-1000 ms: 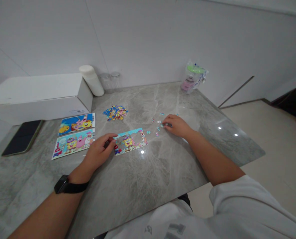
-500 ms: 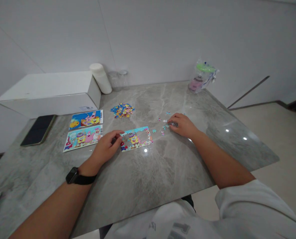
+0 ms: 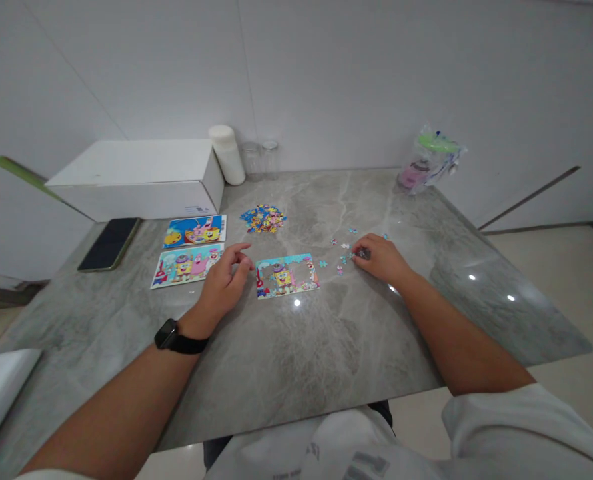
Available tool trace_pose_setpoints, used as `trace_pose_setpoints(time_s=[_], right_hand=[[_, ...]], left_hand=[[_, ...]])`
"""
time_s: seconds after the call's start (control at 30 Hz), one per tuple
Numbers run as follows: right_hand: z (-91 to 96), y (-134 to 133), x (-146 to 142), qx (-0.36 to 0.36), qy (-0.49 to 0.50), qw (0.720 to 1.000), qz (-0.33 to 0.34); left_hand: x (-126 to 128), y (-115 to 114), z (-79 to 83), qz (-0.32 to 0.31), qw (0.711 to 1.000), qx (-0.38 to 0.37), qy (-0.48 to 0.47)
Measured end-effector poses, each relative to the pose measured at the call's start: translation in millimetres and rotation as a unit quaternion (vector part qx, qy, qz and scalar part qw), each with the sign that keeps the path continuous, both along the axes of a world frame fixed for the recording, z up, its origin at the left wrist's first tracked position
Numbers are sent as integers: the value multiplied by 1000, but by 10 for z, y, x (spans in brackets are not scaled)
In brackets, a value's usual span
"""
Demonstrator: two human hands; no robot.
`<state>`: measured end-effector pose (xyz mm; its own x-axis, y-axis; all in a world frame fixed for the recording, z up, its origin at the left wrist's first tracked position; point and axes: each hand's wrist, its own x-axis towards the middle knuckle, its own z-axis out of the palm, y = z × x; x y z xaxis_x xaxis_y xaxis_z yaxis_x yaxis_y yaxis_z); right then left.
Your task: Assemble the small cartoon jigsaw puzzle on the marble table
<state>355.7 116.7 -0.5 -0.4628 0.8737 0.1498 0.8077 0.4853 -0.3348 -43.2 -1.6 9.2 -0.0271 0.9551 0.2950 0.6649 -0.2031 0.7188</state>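
A partly assembled cartoon jigsaw puzzle (image 3: 282, 276) lies mid-table, its border joined, a yellow character filled in and grey table showing through gaps. Just left of it is my left hand (image 3: 222, 281), open and empty, fingers loosely bent and apart from the puzzle's edge. To the right, my right hand (image 3: 379, 257) rests with curled fingers among several loose puzzle pieces (image 3: 340, 270). Its thumb and forefinger pinch a small piece, mostly hidden by the fingertips. Left of my left hand lie two printed picture cards, a lower one (image 3: 181, 266) and an upper one (image 3: 194, 231).
A heap of puzzle pieces (image 3: 263, 219) sits behind the puzzle. Farther back stand a white box (image 3: 141, 193), a white bottle (image 3: 228, 157), two clear glasses (image 3: 269, 160) and a bagged cup with a green lid (image 3: 429, 163). A phone (image 3: 109, 245) lies at left.
My left hand has come off the puzzle's left edge, its fingers spreading. My right hand stays among the loose pieces. The view has turned left.
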Motion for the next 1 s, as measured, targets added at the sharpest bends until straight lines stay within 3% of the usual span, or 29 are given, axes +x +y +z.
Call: trace_pose_setpoints(time_s=[0.37, 0.53, 0.77, 0.87, 1.0], right_hand=[[153, -51, -172, -61, 162, 981, -92], [164, -13, -686, -67, 249, 965, -45], [43, -58, -1640, -157, 342, 926, 40], [-46, -156, -1835, -154, 354, 921, 52], [-122, -294, -1885, -141, 352, 924, 49]], left_hand=[[2, 2, -20, -17, 999, 32, 1], [-6, 11, -16, -39, 998, 40, 21], [-6, 29, 7, -68, 994, 63, 49], [-7, 48, -30, -67, 995, 58, 51], [9, 60, -60, -66, 995, 45, 57]])
